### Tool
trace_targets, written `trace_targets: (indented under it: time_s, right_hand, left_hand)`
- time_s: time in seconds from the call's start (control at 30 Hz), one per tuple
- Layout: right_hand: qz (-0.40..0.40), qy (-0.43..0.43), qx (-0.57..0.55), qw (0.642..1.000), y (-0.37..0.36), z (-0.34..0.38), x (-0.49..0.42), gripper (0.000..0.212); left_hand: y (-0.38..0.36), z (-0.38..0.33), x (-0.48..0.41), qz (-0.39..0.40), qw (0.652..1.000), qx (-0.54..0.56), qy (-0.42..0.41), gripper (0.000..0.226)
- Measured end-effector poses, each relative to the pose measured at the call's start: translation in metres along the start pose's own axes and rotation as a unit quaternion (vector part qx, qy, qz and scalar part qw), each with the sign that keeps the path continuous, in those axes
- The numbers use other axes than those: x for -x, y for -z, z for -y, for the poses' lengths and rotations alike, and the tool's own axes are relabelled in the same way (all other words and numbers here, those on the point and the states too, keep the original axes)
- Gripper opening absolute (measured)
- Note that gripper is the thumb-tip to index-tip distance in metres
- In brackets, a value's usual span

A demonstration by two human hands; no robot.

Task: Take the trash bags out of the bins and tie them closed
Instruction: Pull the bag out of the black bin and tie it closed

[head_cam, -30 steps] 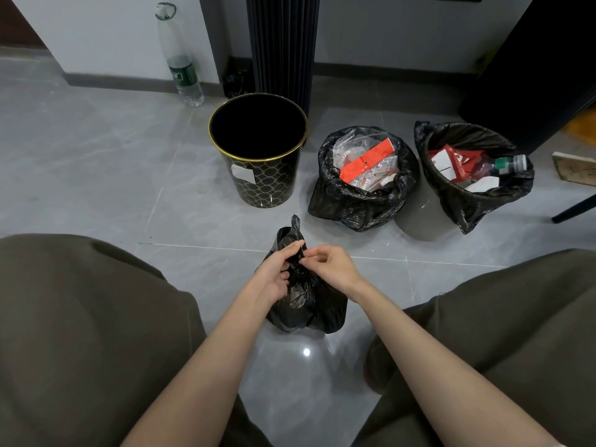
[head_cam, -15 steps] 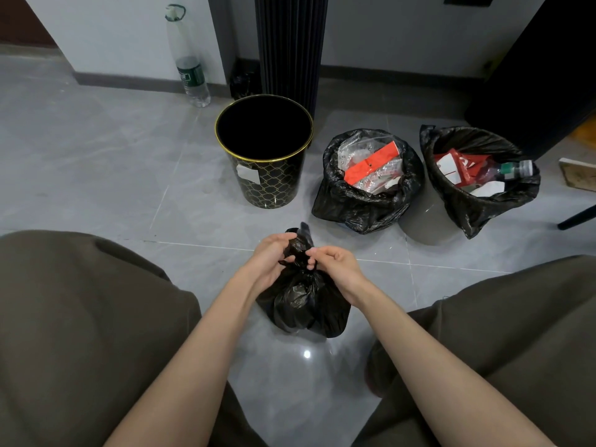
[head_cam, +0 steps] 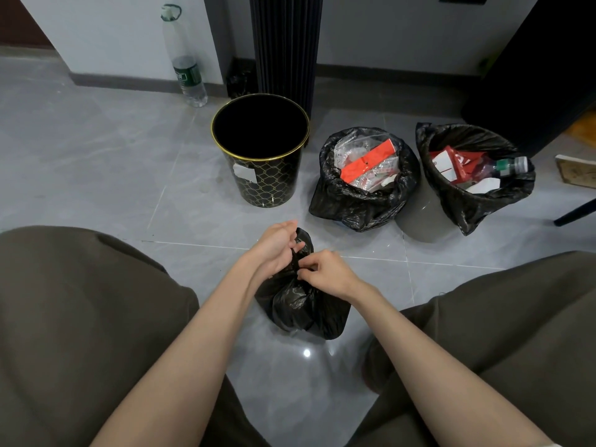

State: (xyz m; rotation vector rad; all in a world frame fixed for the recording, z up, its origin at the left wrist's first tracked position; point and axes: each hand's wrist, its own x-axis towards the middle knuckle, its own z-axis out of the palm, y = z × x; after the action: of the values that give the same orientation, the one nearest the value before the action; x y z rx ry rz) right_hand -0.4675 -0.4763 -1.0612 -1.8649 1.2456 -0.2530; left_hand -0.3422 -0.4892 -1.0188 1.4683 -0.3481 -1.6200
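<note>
that black bag (head_cam: 303, 304) sits on the floor at frame centre, thin, slick and floppy, so pinch it at the gathered neck, not the belly. your left hand (head_cam: 277, 250) is clenched round the twisted top, your right hand (head_cam: 325, 272) pinching the neck with its fingertips. two lined bins wait at upper right, bags untied.

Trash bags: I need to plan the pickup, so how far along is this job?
Done: the black and gold bin stands empty. In hand: left hand and right hand knot the neck of the small black bag on the floor. Left: the middle bag and the right bag, both open and full.
</note>
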Motion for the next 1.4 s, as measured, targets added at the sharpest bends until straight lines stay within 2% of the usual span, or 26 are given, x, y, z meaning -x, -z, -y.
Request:
trace_targets:
  time_s: [0.1,0.2,0.23,0.33,0.43,0.5,0.57,0.63,0.7,0.77,0.9,1.03,1.17,1.3,1.4]
  right_hand:
    - [-0.019,-0.004,-0.02,1.0,-0.004,-0.005,0.001,0.037]
    - [-0.028,-0.033,-0.094,0.995,-0.006,-0.009,0.001,0.025]
    - [-0.026,-0.047,-0.111,0.992,-0.005,-0.009,-0.001,0.024]
    - [-0.023,-0.083,-0.14,0.986,-0.003,-0.011,-0.005,0.031]
    - [-0.018,-0.11,-0.168,0.98,0.002,-0.011,-0.005,0.031]
    - [-0.019,-0.123,-0.196,0.973,0.004,-0.01,-0.004,0.029]
    - [-0.021,-0.134,-0.227,0.964,0.005,-0.008,-0.004,0.026]
    - [-0.019,-0.145,-0.251,0.957,0.006,-0.008,-0.003,0.024]
    - [-0.016,-0.155,-0.275,0.949,0.008,-0.007,-0.003,0.023]
    - [-0.027,-0.175,-0.32,0.931,0.008,-0.006,-0.002,0.019]
    - [-0.057,-0.244,-0.421,0.872,0.01,-0.006,-0.005,0.021]
    - [-0.026,-0.305,-0.456,0.836,0.013,-0.008,-0.011,0.014]
    - [0.011,-0.336,-0.475,0.813,0.015,-0.011,-0.008,0.007]
    - [0.002,-0.32,-0.487,0.812,0.012,-0.012,-0.005,0.01]
    - [-0.022,-0.301,-0.449,0.841,0.01,-0.012,-0.006,0.022]
  left_hand:
    - [-0.003,-0.004,-0.002,0.016,1.0,-0.019,-0.005,0.022]
    - [-0.002,-0.008,-0.004,0.023,0.989,-0.129,-0.063,0.019]
    - [0.002,-0.008,-0.006,0.018,0.973,-0.211,-0.086,0.024]
    - [0.017,-0.002,-0.01,0.014,0.879,-0.454,-0.146,0.039]
    - [0.026,0.012,-0.01,0.055,0.814,-0.561,-0.144,0.045]
    - [0.032,0.019,-0.011,0.04,0.755,-0.631,-0.175,0.044]
    - [0.034,0.018,-0.007,0.015,0.736,-0.644,-0.208,0.03]
    - [0.034,0.015,-0.002,-0.001,0.741,-0.632,-0.227,0.012]
    - [0.032,0.012,0.002,-0.018,0.748,-0.621,-0.235,0.003]
    - [0.03,0.011,0.004,-0.014,0.754,-0.615,-0.228,0.003]
    - [0.026,0.011,0.008,0.003,0.775,-0.602,-0.19,0.005]
    - [0.029,0.009,0.007,0.027,0.796,-0.59,-0.136,0.004]
    - [0.036,0.012,0.004,0.044,0.812,-0.578,-0.065,0.015]
    - [0.042,0.021,0.0,0.047,0.829,-0.558,-0.011,0.024]
    - [0.046,0.024,-0.003,0.029,0.83,-0.556,-0.012,0.022]
